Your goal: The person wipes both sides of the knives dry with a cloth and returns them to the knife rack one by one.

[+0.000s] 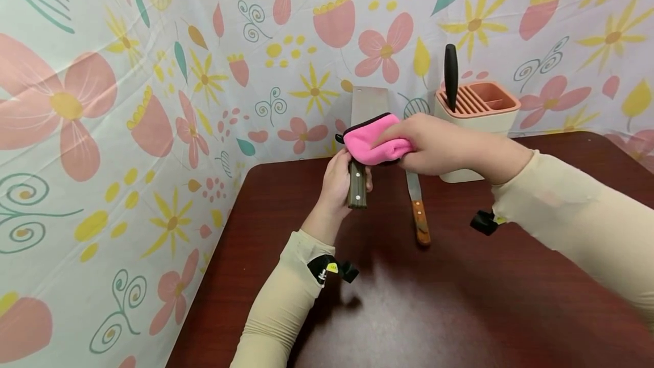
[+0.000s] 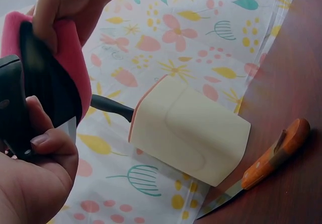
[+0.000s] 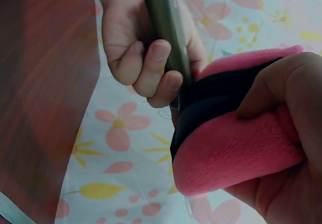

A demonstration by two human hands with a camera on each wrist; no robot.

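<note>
A cleaver (image 1: 370,101) with a broad metal blade is held up with its blade pointing away. My left hand (image 1: 337,183) grips its dark handle (image 1: 357,186), fingers curled round it in the right wrist view. In my right hand (image 1: 434,143) is a folded pink cloth (image 1: 375,138) with a black edge and dark inner side. The cloth wraps over the blade close to the handle and hides that part. My right thumb presses into the pink cloth (image 3: 241,148) in the right wrist view.
A spatula-like knife with a wooden handle (image 1: 421,223) lies on the dark red table (image 1: 434,311). Behind it stands a cream knife block (image 1: 477,124) with an orange slotted top and a black-handled knife (image 1: 451,75) in it. A flowered cloth (image 1: 194,72) hangs behind and at left.
</note>
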